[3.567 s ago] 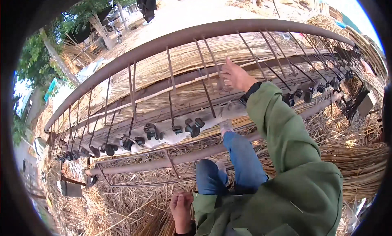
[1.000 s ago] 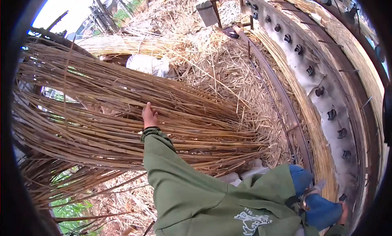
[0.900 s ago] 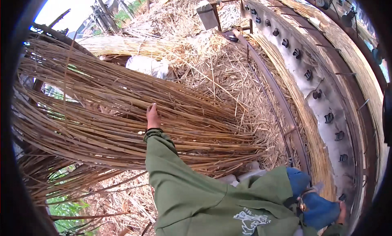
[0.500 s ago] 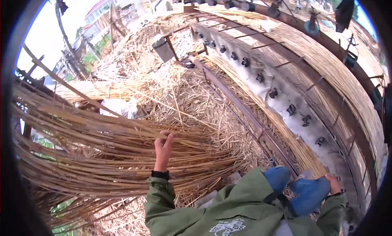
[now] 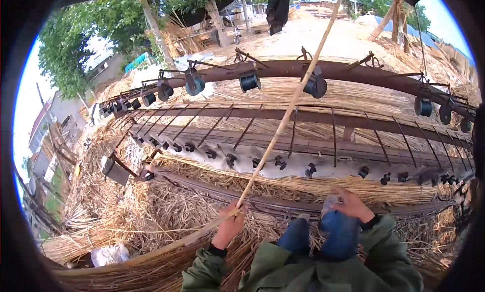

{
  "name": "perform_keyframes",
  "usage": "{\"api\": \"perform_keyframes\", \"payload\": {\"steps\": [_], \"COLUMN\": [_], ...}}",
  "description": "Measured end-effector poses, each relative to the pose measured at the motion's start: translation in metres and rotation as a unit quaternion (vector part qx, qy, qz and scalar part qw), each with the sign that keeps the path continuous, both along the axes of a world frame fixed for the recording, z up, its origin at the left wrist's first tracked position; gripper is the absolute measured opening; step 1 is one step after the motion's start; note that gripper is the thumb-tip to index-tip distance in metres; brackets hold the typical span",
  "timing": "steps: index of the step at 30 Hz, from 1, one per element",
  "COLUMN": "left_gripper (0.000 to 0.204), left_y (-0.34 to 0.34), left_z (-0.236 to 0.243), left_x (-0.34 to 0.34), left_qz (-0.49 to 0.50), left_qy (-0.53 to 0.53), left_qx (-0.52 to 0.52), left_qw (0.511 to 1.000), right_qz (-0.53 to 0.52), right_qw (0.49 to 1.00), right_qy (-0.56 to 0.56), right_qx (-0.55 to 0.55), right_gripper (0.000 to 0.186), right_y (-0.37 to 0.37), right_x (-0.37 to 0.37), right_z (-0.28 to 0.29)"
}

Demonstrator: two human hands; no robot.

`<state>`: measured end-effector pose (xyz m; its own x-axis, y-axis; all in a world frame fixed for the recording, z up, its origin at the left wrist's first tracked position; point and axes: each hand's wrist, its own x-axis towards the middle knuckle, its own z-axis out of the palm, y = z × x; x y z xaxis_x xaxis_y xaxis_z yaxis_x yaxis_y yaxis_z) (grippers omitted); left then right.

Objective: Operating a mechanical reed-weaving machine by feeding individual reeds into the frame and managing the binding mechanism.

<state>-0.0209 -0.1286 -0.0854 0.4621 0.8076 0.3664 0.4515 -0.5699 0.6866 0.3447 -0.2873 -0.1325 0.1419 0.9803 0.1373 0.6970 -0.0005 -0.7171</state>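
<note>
My left hand (image 5: 231, 226) is closed around the lower part of a long, pale reed stalk (image 5: 289, 113), which slants up and to the right across the view to the top edge. Below and left of that hand lies a bundle of brown reeds (image 5: 121, 274). My right hand (image 5: 352, 206) is over my right knee, fingers stretched toward the left. Beside its fingertips is a translucent patch (image 5: 329, 203) that I cannot make out. Ahead of both hands, a layer of laid reeds (image 5: 353, 190) runs along a long metal frame.
A rusty overhead pipe (image 5: 283, 69) carries several dark wire spools (image 5: 249, 81). Thin metal rods (image 5: 334, 135) stick out above a pale beam with several black bobbins (image 5: 280, 163). A low rail (image 5: 202, 187) passes before my knees. Loose straw covers the ground; a white bag (image 5: 110, 255) lies left.
My view has swung right toward the frame. My left hand now holds one stalk angled upward, away from the bundle. My right hand has lifted or spread its fingers near the knee.
</note>
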Motion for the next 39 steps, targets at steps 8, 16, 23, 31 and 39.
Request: {"api": "perform_keyframes", "payload": {"steps": [8, 16, 23, 31, 39], "left_gripper": [0.037, 0.018, 0.024, 0.033, 0.031], "left_y": [-0.046, -0.071, -0.072, -0.062, -0.035], "left_z": [0.031, 0.025, 0.03, 0.04, 0.025], "left_x": [0.066, 0.038, 0.02, 0.055, 0.094], "left_qz": [-0.206, -0.077, -0.071, -0.142, -0.18], "left_qy": [-0.066, -0.195, -0.306, -0.247, -0.139], "left_qx": [-0.206, 0.095, -0.103, -0.156, -0.157], "left_qw": [0.954, 0.973, 0.944, 0.946, 0.961], "right_qz": [0.269, 0.203, -0.031, 0.026, -0.051], "right_qw": [0.852, 0.857, 0.647, 0.597, 0.666], "right_qy": [0.413, 0.38, 0.568, 0.55, 0.721], "right_qx": [0.175, 0.282, 0.508, 0.583, 0.187], "right_gripper": [0.045, 0.021, 0.017, 0.014, 0.02], "right_y": [0.052, 0.045, 0.016, -0.064, 0.001], "right_x": [-0.108, -0.112, -0.023, 0.059, -0.117], "right_z": [0.103, 0.125, 0.169, 0.161, 0.111]}}
